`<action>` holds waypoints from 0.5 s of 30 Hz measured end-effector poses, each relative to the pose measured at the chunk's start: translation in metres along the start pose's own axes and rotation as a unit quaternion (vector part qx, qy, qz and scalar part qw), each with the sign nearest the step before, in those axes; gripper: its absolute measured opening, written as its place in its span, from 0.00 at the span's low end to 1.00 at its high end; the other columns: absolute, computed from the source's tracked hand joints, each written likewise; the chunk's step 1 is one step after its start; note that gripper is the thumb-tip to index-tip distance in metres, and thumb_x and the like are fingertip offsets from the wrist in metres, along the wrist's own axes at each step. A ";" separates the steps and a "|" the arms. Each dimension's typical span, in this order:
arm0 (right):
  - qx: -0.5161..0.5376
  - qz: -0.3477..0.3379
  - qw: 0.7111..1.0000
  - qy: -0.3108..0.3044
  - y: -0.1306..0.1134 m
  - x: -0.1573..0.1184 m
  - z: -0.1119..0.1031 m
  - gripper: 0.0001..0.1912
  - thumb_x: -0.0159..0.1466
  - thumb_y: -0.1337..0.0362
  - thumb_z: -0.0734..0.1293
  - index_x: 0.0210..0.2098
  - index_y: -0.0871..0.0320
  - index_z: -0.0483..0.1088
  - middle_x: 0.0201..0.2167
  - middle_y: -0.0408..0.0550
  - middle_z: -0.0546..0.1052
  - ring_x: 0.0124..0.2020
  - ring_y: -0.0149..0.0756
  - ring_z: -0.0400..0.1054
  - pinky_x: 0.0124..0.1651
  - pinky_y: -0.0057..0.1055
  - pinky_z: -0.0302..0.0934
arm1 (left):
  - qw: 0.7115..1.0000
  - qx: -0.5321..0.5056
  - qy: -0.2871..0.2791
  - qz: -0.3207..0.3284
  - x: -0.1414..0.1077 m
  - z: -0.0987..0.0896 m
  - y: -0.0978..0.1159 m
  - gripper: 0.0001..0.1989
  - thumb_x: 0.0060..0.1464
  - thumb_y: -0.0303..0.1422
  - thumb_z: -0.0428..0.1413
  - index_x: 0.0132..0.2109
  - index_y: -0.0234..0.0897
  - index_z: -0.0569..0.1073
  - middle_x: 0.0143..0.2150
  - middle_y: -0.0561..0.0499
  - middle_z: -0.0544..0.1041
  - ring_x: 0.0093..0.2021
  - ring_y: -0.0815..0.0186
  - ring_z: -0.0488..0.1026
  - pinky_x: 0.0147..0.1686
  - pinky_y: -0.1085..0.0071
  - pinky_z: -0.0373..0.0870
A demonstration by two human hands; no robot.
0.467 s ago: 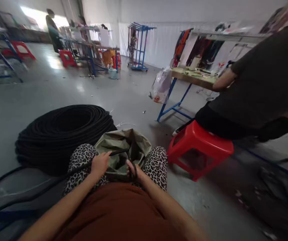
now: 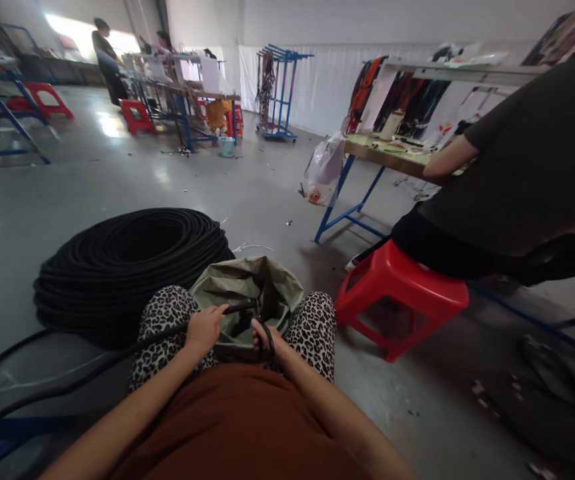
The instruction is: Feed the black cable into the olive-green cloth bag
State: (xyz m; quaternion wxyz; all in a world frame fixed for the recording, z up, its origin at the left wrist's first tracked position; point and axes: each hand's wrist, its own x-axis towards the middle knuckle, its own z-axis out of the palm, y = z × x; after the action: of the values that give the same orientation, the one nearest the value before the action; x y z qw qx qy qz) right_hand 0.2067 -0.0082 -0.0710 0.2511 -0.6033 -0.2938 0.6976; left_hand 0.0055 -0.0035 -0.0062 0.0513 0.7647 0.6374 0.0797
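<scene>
**Black cord [image 2: 239, 307] up at the blades, fingertips close by**

Your left hand [image 2: 205, 330] is wrapped snugly round the cord; a short stub pokes out past your fingertips. Your right hand [image 2: 277, 345] is curled round the dark handles of the scissors [image 2: 269, 335], blades up by the stub's end. Touching or not, and how wide the blades stand: can't tell. All this is over the mouth of a green bag [image 2: 287, 285] between your knees in leopard-print trousers [image 2: 312, 327]. The cord runs back across your left thigh and down past the big black coil [image 2: 117, 290].

Risks, quick: your left fingertips are near the blades, so a slipping cord or a twist of your right wrist could nick them. If the trailing length snags on the blue metal bar [image 2: 22, 427], the stub could jerk out of line. Bag rim looks soft and creased; shift a knee and it could fold in, letting anything dropped land on the grey floor [image 2: 247, 180]. The red stool [image 2: 425, 273] under a co-worker [image 2: 532, 153] is near your right knee, so a swing that way could bump it.
</scene>
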 end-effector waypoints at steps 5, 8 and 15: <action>-0.027 -0.005 0.999 0.019 0.005 0.008 0.001 0.22 0.67 0.49 0.64 0.28 0.61 0.66 0.18 0.41 0.67 0.15 0.26 0.60 0.20 0.23 0.58 | 1.000 0.001 -0.001 -0.002 -0.001 -0.002 -0.001 0.20 0.64 0.31 0.44 0.58 0.40 0.73 0.49 0.45 0.80 0.47 0.59 0.76 0.44 0.65 0.68; -0.028 -0.018 0.999 0.016 0.008 0.010 0.000 0.21 0.66 0.48 0.65 0.28 0.60 0.66 0.19 0.41 0.67 0.16 0.27 0.61 0.21 0.24 0.58 | 1.000 0.004 -0.001 -0.008 -0.001 -0.004 -0.001 0.20 0.64 0.31 0.44 0.58 0.40 0.72 0.49 0.45 0.80 0.46 0.59 0.76 0.43 0.65 0.68; -0.032 -0.018 0.999 0.016 0.007 0.009 -0.002 0.21 0.66 0.49 0.65 0.28 0.60 0.66 0.19 0.41 0.67 0.16 0.27 0.61 0.22 0.24 0.58 | 1.000 0.008 0.002 -0.010 0.000 -0.004 -0.002 0.20 0.64 0.31 0.44 0.58 0.40 0.73 0.48 0.45 0.80 0.46 0.59 0.76 0.43 0.65 0.67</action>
State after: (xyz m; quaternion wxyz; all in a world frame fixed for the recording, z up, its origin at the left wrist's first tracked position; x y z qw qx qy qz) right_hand 0.2069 -0.0064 -0.0824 0.2487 -0.6168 -0.3224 0.6736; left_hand 0.0033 -0.0029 -0.0023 0.0451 0.7585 0.6457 0.0759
